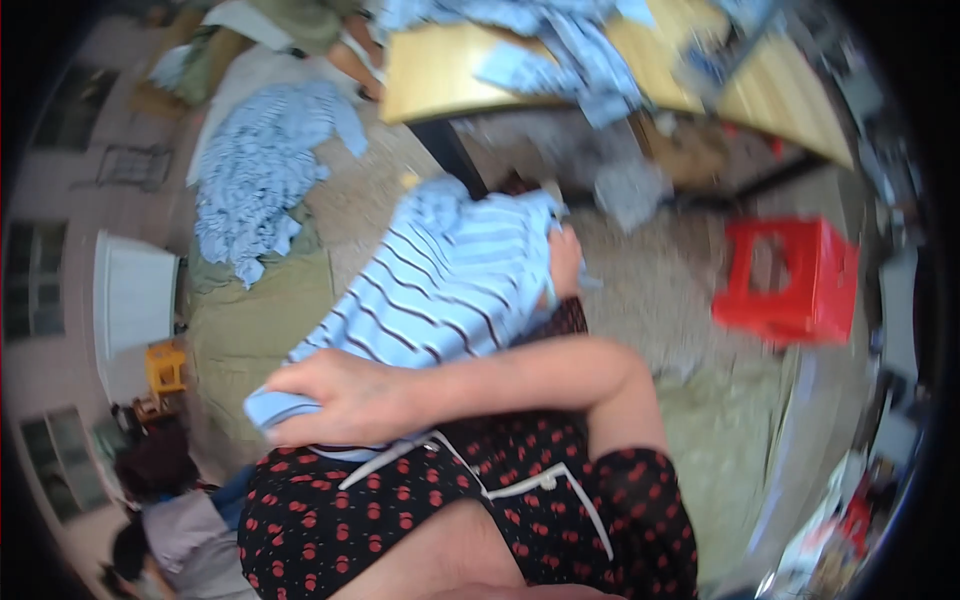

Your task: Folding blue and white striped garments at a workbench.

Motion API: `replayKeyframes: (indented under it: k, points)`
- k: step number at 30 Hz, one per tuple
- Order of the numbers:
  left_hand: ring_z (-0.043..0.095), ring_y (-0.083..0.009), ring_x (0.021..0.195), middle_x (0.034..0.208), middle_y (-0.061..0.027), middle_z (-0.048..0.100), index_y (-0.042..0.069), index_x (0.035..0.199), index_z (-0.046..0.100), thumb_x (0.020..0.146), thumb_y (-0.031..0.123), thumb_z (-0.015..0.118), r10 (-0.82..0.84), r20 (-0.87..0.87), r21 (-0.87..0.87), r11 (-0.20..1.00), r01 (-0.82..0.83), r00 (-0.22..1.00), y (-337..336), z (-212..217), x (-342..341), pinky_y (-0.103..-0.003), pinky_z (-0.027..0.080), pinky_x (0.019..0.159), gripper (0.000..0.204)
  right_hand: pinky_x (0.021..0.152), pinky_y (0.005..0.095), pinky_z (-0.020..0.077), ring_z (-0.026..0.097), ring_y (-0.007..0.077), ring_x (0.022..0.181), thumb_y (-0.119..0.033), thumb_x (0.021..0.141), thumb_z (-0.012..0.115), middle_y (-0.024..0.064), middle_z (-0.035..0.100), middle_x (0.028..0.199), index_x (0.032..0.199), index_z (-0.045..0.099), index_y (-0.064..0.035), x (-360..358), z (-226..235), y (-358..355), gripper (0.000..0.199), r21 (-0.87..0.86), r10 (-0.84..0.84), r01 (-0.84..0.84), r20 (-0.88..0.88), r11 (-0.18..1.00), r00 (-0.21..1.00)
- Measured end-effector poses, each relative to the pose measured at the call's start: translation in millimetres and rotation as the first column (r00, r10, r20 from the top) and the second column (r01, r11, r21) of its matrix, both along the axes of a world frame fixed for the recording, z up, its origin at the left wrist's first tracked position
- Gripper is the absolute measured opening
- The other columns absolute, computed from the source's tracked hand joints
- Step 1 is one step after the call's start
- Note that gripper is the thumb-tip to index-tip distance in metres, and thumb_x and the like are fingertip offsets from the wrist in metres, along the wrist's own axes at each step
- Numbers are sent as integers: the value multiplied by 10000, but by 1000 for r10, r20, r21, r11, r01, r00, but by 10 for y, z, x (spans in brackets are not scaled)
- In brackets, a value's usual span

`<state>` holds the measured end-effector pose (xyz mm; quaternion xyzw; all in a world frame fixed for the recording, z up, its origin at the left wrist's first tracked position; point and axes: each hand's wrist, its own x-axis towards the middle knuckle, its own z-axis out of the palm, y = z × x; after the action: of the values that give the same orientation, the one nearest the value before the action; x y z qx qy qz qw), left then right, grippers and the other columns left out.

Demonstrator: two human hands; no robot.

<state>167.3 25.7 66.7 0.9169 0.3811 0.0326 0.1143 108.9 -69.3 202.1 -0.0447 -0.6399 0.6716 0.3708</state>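
Note:
A light-blue garment (pixel 430 285) with black and white stripes is stretched across the front of my body. My arms are crossed. My right hand (pixel 335 395) reaches over to the left side, its fingers closed on a lower corner of the cloth. At the upper right edge of the garment, my left hand (pixel 565 262) grips the fabric; its forearm is mostly hidden behind the cloth. Slight blur hides the exact placing of the left fingers.
A heap of similar blue striped garments (pixel 265 170) lies on the floor at far left. A wooden table (pixel 440 70) ahead bears more blue clothes (pixel 590 65). To the right stands a red plastic stool (pixel 785 285). Another person (pixel 190 540) is at lower left.

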Motion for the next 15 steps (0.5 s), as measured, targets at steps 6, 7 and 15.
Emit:
replayKeyframes:
  k: [6, 7, 15]
  points:
    - [403, -277, 1059, 1109, -185, 422, 14, 1138, 410, 838, 195, 474, 60, 269, -21, 998, -57, 961, -108, 143, -549, -357, 338, 889, 356, 690, 254, 433, 557, 107, 749, -221, 793, 590, 57, 611, 791, 967, 567, -15, 265, 64, -91, 271, -148, 58, -44, 93, 988, 994]
    - [388, -273, 1081, 1133, -182, 410, 13, 1156, 399, 841, 199, 474, 59, 308, -39, 998, -49, 950, -159, 105, -622, -352, 327, 905, 374, 686, 245, 434, 553, 91, 749, -206, 797, 587, 45, 612, 808, 970, 570, -25, 344, 75, -53, 252, -170, 20, 21, 235, 985, 972]
    - [281, -216, 1234, 1334, -153, 300, 10, 1293, 295, 867, 219, 447, 151, 583, -372, 923, 97, 798, -580, 298, -1124, -270, 171, 1039, 499, 656, 226, 430, 540, 90, 727, -110, 806, 545, 27, 591, 837, 940, 571, -10, 1633, -966, 772, 169, -349, -816, 849, 287, 398, 501]
